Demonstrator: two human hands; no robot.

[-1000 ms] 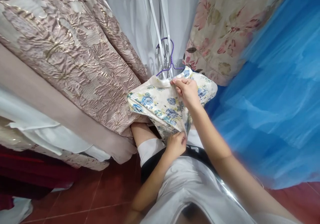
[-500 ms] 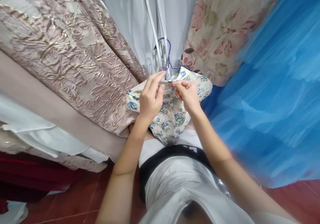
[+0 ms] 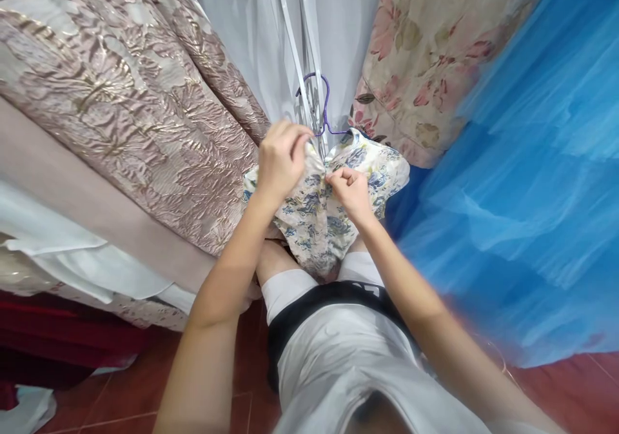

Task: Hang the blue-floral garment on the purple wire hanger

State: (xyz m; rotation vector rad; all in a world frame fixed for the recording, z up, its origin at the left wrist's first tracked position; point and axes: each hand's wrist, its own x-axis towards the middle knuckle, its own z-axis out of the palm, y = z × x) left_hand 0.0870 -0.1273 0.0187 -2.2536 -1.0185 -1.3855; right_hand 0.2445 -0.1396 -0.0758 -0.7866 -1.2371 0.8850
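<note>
A white top with blue and yellow flowers hangs spread in front of me on a purple hanger. My right hand is closed, its thumb and forefinger pinching the front of the top at the middle, below the neckline. At the neckline's left side my left hand is bent closed, fingertips together at the collar edge beside the hanger's arm. It seems to grip the cloth there; the exact pinch is hidden. Between the hands the neckline dips into a V.
White straps hang behind the hanger. Pink embossed fabric drapes at the left, a cream floral cloth at the back right, and blue tulle along the right. Red floor tiles show below.
My left hand has moved up and left, its fingers closing at the collar. My right hand has moved down and slightly left with the pinched cloth, and the neckline has opened into a V.
</note>
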